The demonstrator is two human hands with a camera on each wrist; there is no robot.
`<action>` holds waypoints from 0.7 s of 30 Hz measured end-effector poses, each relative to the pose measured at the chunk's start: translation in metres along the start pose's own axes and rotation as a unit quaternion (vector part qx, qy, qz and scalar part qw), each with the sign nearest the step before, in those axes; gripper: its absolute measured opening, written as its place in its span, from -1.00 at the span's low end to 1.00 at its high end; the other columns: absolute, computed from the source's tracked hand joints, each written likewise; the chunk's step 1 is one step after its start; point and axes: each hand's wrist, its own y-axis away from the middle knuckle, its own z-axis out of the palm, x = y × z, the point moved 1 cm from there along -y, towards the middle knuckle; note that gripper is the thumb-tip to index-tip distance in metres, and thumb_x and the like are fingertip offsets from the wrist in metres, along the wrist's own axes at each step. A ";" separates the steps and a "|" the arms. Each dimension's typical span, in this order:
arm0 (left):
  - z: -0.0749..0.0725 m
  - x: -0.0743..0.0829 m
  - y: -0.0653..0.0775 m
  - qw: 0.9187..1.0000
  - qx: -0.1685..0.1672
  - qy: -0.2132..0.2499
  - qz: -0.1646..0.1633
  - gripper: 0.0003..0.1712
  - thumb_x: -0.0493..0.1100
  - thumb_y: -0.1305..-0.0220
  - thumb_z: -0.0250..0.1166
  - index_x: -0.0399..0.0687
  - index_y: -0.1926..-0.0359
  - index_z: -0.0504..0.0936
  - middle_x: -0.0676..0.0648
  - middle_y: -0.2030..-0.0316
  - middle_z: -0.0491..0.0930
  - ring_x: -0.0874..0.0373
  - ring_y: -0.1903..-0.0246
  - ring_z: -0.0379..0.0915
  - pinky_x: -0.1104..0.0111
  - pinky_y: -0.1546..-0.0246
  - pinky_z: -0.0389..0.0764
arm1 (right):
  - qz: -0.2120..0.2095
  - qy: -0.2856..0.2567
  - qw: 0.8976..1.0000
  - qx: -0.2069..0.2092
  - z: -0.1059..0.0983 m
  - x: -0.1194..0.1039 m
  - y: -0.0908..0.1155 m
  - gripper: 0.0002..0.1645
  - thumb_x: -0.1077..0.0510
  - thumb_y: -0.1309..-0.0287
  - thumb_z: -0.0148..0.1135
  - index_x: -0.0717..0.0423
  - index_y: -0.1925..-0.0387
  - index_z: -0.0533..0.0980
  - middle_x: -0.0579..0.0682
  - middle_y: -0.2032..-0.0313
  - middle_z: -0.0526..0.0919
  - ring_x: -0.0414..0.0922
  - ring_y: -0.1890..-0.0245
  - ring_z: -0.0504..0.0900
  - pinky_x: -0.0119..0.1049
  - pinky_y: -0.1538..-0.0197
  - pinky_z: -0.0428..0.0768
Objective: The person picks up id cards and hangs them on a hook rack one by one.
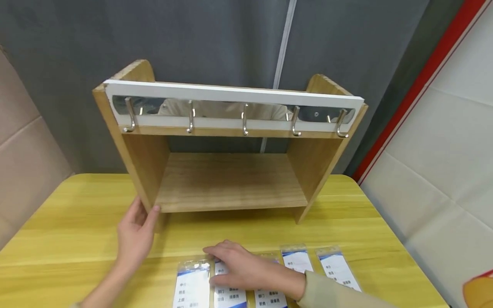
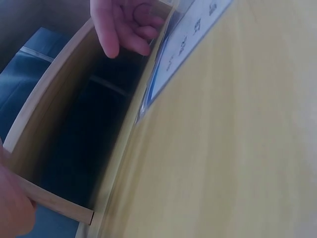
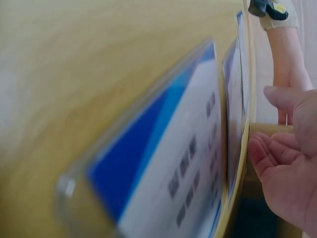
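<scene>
A wooden rack (image 1: 233, 182) with two side panels and a lower shelf stands on the table. My left hand (image 1: 135, 233) holds the bottom front of its left side panel, the thumb on the front edge and the fingers round the outer side. In front of the rack, my right hand (image 1: 246, 267) is over the row of clear-sleeved badge cards, loosely bent and holding nothing. It partly hides the second card (image 1: 231, 297) and the third card (image 1: 271, 298). In the right wrist view, a nearby card (image 3: 168, 173) shows blue corner stripes and printed text.
A white strip (image 1: 233, 90) with several metal hooks (image 1: 245, 119) runs across the rack's upper front. Left of the right hand lies another card (image 1: 192, 286); two more, a card (image 1: 297, 260) and a card (image 1: 339, 269), lie to the right. A grey curtain (image 1: 215, 38) hangs behind.
</scene>
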 end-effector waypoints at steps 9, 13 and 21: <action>0.002 -0.004 -0.001 1.000 0.018 0.012 -0.005 -0.36 -0.38 -0.48 0.21 0.08 -0.49 0.38 -0.22 -0.39 0.43 -0.07 -0.32 0.42 0.54 -0.16 0.56 | 0.047 -0.087 0.994 0.043 0.011 -0.005 -0.013 -0.30 0.12 -0.17 0.52 0.26 -0.29 0.50 -0.24 0.08 0.64 -0.47 0.14 0.53 -0.64 0.05 0.62; 0.003 -0.003 0.000 1.000 0.023 0.011 0.004 -0.38 -0.40 -0.47 0.21 0.00 -0.47 0.41 -0.23 -0.36 0.45 -0.04 -0.29 0.45 0.54 -0.15 0.57 | 0.064 -0.090 0.992 0.053 0.014 -0.007 -0.014 -0.31 0.14 -0.12 0.55 0.24 -0.26 0.53 -0.28 0.14 0.60 -0.46 0.18 0.51 -0.64 0.08 0.61; 0.003 -0.001 0.000 1.000 0.024 0.011 -0.017 -0.40 -0.35 -0.49 0.22 0.02 -0.48 0.40 -0.22 -0.38 0.43 -0.14 -0.31 0.42 0.55 -0.13 0.57 | 0.086 -0.072 0.992 0.057 0.019 -0.011 -0.015 -0.29 0.21 0.00 0.59 0.24 -0.22 0.56 -0.27 0.18 0.56 -0.44 0.23 0.45 -0.64 0.12 0.60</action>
